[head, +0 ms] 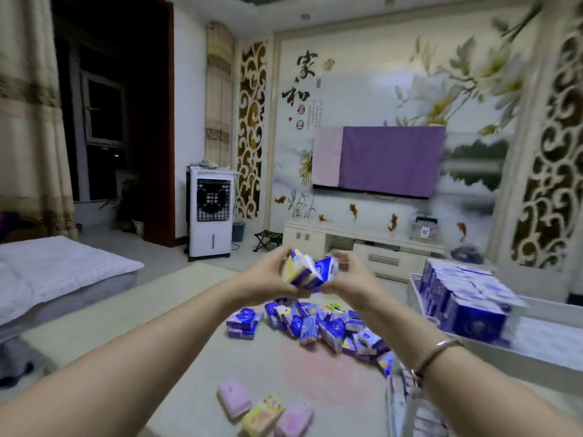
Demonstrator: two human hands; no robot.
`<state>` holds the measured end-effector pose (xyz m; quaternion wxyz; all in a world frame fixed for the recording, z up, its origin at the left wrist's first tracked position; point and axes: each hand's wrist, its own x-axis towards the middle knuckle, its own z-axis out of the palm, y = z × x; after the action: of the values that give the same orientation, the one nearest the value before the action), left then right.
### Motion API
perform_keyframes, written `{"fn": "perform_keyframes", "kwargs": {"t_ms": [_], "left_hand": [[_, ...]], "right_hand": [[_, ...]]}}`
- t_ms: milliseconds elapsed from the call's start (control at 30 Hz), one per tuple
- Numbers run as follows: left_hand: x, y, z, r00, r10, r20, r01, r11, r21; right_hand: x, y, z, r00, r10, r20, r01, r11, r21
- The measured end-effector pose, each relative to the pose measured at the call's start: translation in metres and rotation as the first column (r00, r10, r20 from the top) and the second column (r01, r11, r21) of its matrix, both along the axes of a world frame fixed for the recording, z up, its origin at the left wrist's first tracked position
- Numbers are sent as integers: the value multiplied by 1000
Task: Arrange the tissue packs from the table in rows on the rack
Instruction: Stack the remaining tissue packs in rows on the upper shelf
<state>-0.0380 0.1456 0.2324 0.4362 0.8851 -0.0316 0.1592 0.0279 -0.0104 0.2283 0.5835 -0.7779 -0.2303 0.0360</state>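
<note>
Blue-and-white wrappers catch the eye: both hands are raised over the table (176,335), gripping a small bundle of tissue packs (310,272) between them, about three, though blur hides the exact count. The left hand (268,275) curls its fingers round one end, and the right hand (347,272) clasps the other. Below lies a loose heap of packs (318,326), too many to count. Three pastel packs (262,411) sit nearer. To the right, the rack (542,357) holds the rows of stacked packs (463,298).

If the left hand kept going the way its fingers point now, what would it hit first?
The left hand grips a bundle of tissue packs, fingers pointing across toward the right hand on the bundle's other side. It would likely meet that right hand first, though blur leaves depth unclear.
</note>
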Motion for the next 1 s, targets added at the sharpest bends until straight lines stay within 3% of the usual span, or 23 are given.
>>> {"fn": "perform_keyframes", "kwargs": {"t_ms": [167, 300, 500, 633, 800, 1000], "left_hand": [[-25, -60, 47, 982, -72, 172, 65, 997, 47], [-26, -111, 66, 943, -100, 318, 70, 992, 106], [-9, -179, 74, 910, -169, 378, 122, 982, 147], [8, -209, 64, 933, -267, 240, 241, 961, 132], [21, -208, 40, 966, -241, -91, 256, 934, 248], [33, -206, 25, 925, -304, -228, 315, 949, 13]], "right_hand": [[-39, -53, 56, 981, 132, -142, -64, 913, 404], [-62, -101, 82, 983, 173, -68, -141, 932, 333], [-63, -165, 94, 998, 29, -50, -14, 959, 282], [-53, -212, 95, 993, -118, -17, 119, 954, 276], [-32, -261, 77, 986, -168, 9, 167, 983, 74], [-10, -260, 54, 994, -109, -27, 102, 977, -189]]}}
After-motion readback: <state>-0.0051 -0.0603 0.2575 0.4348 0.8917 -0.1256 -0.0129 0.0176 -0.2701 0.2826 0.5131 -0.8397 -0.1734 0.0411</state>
